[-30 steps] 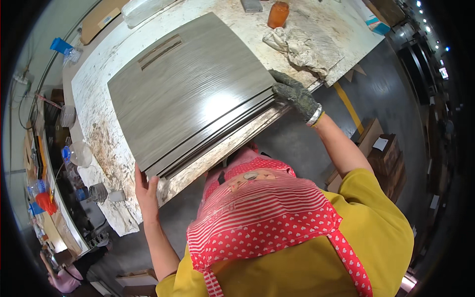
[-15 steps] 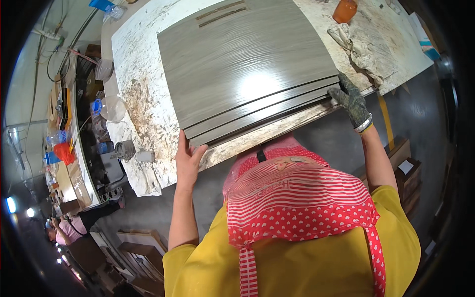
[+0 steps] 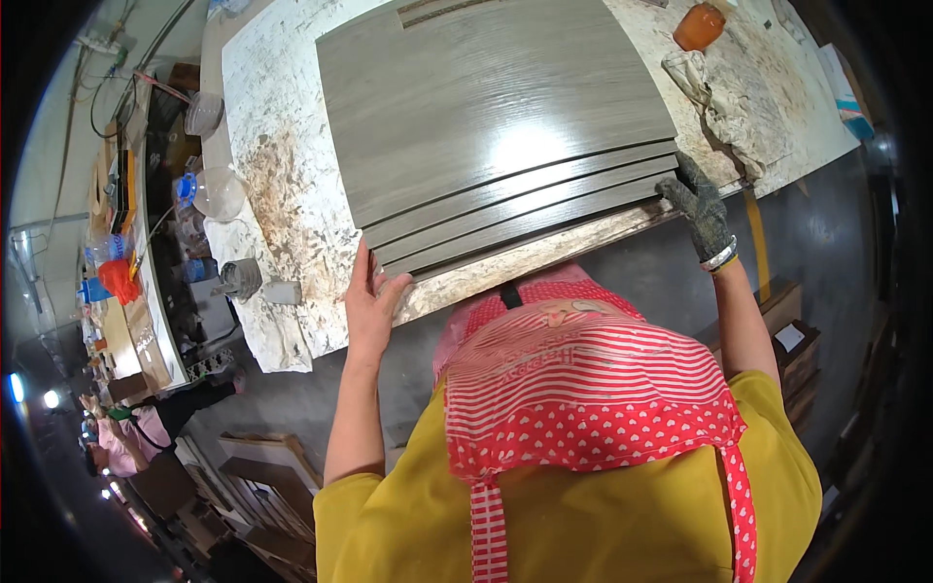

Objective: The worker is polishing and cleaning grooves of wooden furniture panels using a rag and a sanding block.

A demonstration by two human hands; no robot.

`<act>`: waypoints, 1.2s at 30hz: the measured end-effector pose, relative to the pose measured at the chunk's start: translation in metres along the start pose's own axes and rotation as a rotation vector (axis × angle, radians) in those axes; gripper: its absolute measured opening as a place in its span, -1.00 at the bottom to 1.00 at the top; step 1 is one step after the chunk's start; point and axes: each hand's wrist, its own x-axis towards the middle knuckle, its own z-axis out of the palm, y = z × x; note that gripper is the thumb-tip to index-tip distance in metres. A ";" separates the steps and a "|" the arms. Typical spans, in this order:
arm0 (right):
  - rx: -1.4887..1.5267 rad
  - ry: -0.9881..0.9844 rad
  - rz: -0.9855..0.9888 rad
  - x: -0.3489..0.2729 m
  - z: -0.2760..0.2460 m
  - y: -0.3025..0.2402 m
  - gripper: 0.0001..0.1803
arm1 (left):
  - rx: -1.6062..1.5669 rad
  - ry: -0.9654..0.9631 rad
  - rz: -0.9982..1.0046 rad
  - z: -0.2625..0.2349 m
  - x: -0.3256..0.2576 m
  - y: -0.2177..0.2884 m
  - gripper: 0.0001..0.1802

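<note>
A stack of grey wood-grain panels point(image 3: 486, 102) lies on the worktable, its near edges stepped one below another. At the stack's near left corner is my bare left hand point(image 3: 371, 306), fingers along the side edge and thumb at the front edge. My right hand point(image 3: 702, 216) wears a dark, stained work glove and grips the near right corner, its thumb by the front edge. Some of its fingers are hidden beside the panels. A slotted cutout point(image 3: 442, 12) shows at the top panel's far end.
The paint-smeared worktable point(image 3: 282, 117) bears a crumpled rag point(image 3: 714, 102) and an orange jar point(image 3: 699, 26) at the right. Left stand a clear jug point(image 3: 220, 192) and a grey-coated cup point(image 3: 240, 278). A person point(image 3: 146, 430) is in the background at lower left.
The panels' stepped near edges are spread wider, with more of the lower panels showing. Both hands stay at the near corners. The whole view has shifted slightly.
</note>
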 end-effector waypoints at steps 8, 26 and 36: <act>0.268 0.068 0.079 0.002 0.011 0.021 -0.48 | -0.023 0.135 0.035 0.014 0.001 -0.008 -0.33; -0.105 0.187 -0.015 0.010 0.020 0.024 -0.41 | 0.003 0.155 -0.004 0.024 0.007 -0.013 -0.26; -0.410 0.100 -0.182 0.009 0.006 0.032 -0.38 | -0.026 0.130 -0.049 0.028 -0.004 -0.010 -0.28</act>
